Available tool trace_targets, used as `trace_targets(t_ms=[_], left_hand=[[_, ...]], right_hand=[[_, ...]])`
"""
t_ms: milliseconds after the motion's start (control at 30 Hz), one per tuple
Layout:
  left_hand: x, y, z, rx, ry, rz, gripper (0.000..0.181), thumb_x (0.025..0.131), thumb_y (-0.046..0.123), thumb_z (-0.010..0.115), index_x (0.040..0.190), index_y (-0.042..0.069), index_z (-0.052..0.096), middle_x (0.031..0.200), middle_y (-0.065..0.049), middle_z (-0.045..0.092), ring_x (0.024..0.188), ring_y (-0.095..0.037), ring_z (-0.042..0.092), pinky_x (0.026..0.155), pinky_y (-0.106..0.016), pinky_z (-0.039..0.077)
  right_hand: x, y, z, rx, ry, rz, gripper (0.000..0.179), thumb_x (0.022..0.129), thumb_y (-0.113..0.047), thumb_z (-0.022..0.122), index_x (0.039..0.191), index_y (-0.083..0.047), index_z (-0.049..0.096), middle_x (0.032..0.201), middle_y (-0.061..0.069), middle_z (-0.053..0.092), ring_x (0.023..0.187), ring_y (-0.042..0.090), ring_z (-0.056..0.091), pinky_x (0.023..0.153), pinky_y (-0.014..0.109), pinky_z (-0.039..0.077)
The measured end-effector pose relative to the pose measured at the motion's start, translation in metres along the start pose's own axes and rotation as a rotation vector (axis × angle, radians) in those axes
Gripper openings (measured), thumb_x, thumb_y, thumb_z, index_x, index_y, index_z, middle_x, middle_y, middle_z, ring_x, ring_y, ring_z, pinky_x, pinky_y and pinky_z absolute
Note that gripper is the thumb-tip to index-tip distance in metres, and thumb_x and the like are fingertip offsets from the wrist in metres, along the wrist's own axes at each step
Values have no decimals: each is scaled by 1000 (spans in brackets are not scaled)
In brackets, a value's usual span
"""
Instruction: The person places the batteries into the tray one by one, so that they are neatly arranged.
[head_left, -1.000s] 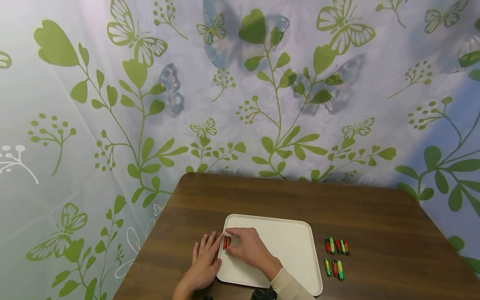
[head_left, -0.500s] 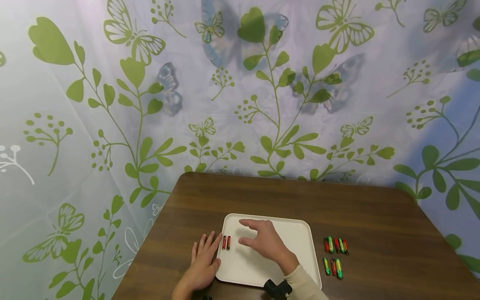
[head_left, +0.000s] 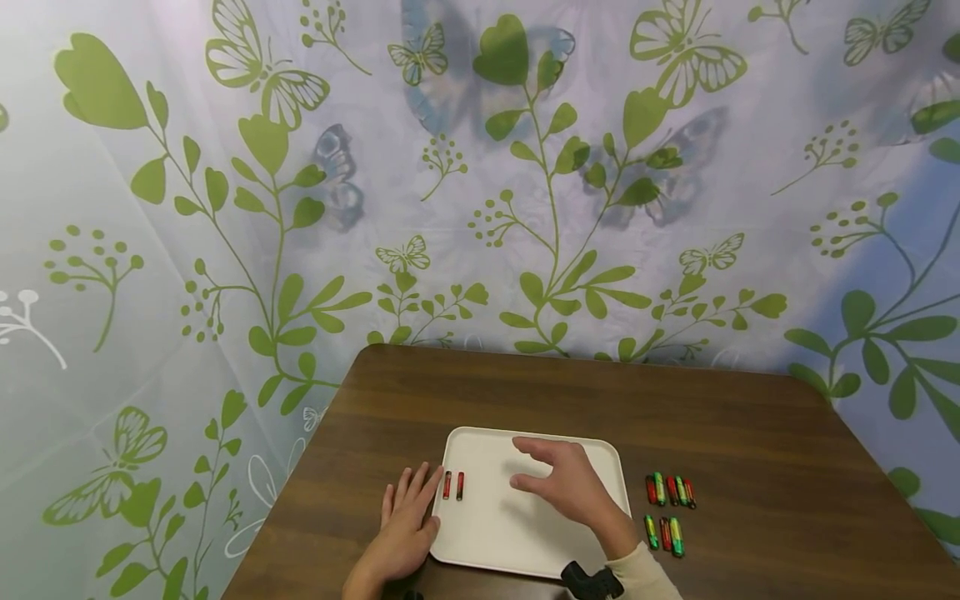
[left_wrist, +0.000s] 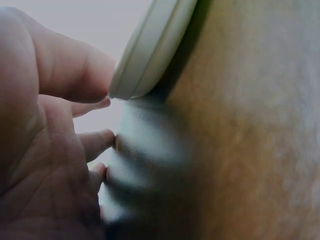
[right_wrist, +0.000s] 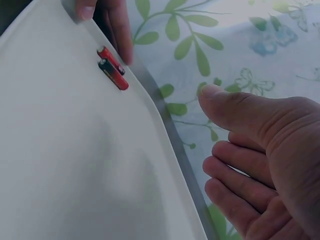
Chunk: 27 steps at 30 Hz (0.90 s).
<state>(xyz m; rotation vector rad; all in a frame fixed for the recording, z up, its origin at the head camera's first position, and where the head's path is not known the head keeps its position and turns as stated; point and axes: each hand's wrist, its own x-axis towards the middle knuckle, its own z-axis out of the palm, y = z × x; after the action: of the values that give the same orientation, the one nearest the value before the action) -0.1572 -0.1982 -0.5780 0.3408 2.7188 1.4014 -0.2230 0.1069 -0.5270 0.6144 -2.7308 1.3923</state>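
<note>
Two red-and-black batteries (head_left: 460, 486) stand side by side, a small gap between them, near the left edge of the white tray (head_left: 495, 533). The left hand (head_left: 405, 525) lies with spread fingers against the tray's left rim; in the left wrist view its thumb (left_wrist: 75, 70) touches the rim. Over the tray's right half hovers the right hand (head_left: 566, 483), thumb and fingers apart, nothing between them. The right wrist view shows the batteries (right_wrist: 113, 68) beyond this hand, with the left hand's fingers (right_wrist: 117, 30) at the rim beside them.
Right of the tray, several red and green batteries lie on the brown table (head_left: 750, 450) in two rows, a back row (head_left: 671, 490) and a front row (head_left: 664, 534). A patterned curtain (head_left: 480, 208) hangs behind the table and along its left side.
The right hand has let go of a battery beside the other one, opened its fingers and moved right across the tray. The left hand has stayed at the rim.
</note>
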Motion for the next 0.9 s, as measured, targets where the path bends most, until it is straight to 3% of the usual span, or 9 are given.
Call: trace_targets(t_ms=[67, 200, 367, 567, 667, 833, 900], left_hand=[[1, -6, 2, 9, 7, -3, 73, 101, 7, 60, 171, 16, 41, 179, -29, 24, 166, -55, 1, 126, -64, -20], [2, -11, 1, -30, 9, 53, 72, 102, 9, 59, 172, 15, 38, 177, -34, 21, 165, -59, -3, 123, -68, -26], [1, -7, 0, -51, 17, 78, 71, 103, 9, 58, 171, 13, 39, 176, -37, 21, 164, -61, -5, 122, -68, -30], [0, 0, 0, -43, -9, 36, 70, 102, 7, 58, 170, 9, 40, 176, -37, 21, 164, -61, -3, 124, -69, -25], [0, 0, 0, -42, -28, 28, 71, 102, 7, 57, 171, 9, 38, 176, -37, 19, 163, -63, -5, 122, -75, -22], [1, -3, 0, -9, -35, -3, 71, 103, 8, 57, 171, 11, 37, 178, -34, 19, 164, -60, -3, 123, -72, -20], [0, 5, -3, 14, -44, -31, 72, 102, 6, 57, 171, 10, 38, 179, -31, 20, 166, -58, -2, 125, -72, -18]], right_hand=[[-3, 1, -5, 13, 1, 13, 59, 88, -31, 93, 140, -11, 76, 136, 4, 79, 122, 33, 78, 105, 53, 61], [-8, 6, -16, 14, 10, 19, 59, 87, -32, 94, 139, -11, 77, 135, 6, 79, 121, 35, 78, 104, 52, 62], [-17, 15, -31, -10, -3, 13, 60, 88, -37, 92, 139, -11, 76, 136, 7, 78, 122, 37, 77, 103, 55, 62], [-33, 26, -58, -88, -16, 27, 61, 88, -39, 92, 140, -13, 76, 138, 4, 77, 122, 37, 77, 102, 54, 62], [-42, 31, -70, -133, -13, 21, 61, 87, -38, 93, 140, -13, 76, 139, 1, 77, 122, 34, 77, 101, 47, 63], [-60, 41, -88, -242, 12, -31, 59, 86, -40, 93, 138, -15, 78, 137, -5, 78, 118, 26, 79, 96, 37, 64], [-66, 46, -94, -259, 30, -50, 57, 85, -37, 94, 136, -16, 79, 126, -8, 82, 91, 12, 79, 82, 28, 62]])
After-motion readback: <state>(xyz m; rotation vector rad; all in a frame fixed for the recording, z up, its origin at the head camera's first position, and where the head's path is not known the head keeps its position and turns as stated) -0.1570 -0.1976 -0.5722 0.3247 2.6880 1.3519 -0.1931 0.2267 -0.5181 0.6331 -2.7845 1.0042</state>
